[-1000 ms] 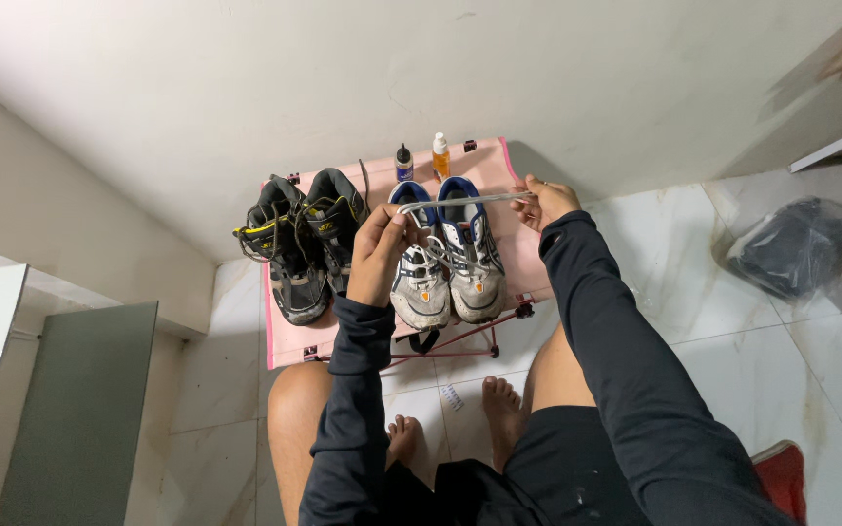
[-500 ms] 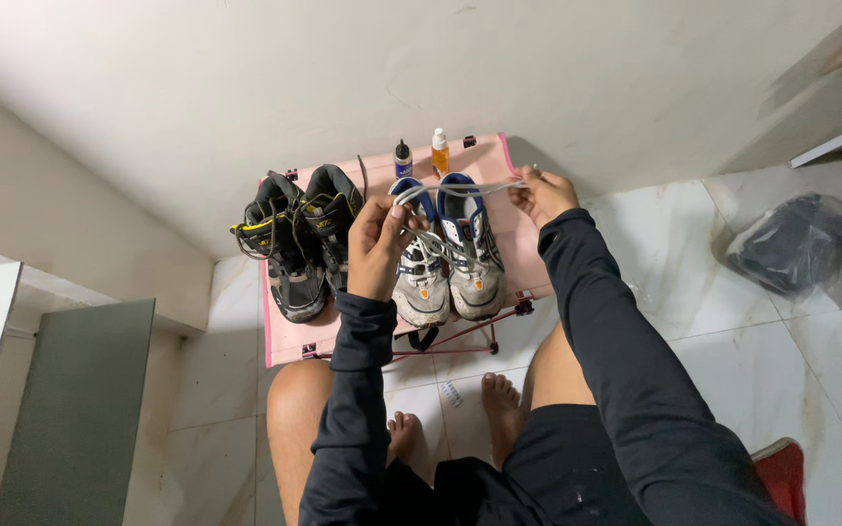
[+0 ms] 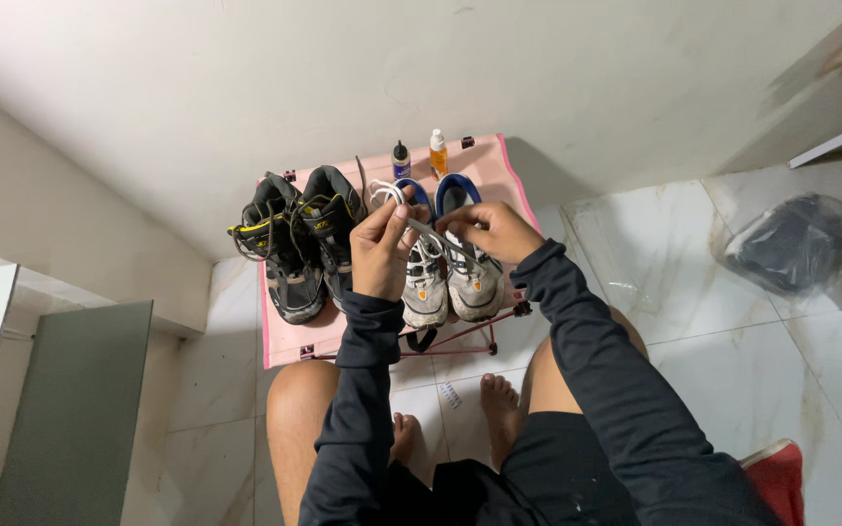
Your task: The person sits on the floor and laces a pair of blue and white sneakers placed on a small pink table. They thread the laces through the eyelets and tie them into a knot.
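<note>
The white shoelace (image 3: 428,232) is stretched between my two hands, just above the grey and white shoes (image 3: 450,278). My left hand (image 3: 383,245) pinches one end up high, where the lace curls into loops by my fingers. My right hand (image 3: 492,230) pinches the other end, lower down, over the right shoe of the pair. Both hands are closed tight on the lace — neither one is let go.

The shoes sit side by side on a small pink table (image 3: 285,341). Next to them, on the left, sits a pair of black shoes (image 3: 299,244) with yellow trim. At the far edge of the table stand two little bottles — a dark bottle (image 3: 401,159) and an orange bottle (image 3: 438,153). On the floor to the right lies a clear bag (image 3: 796,244) with something dark in it.

A second ago my right hand was farther out to the right and the lace was pulled long and flat. Now my hands are closer together.
</note>
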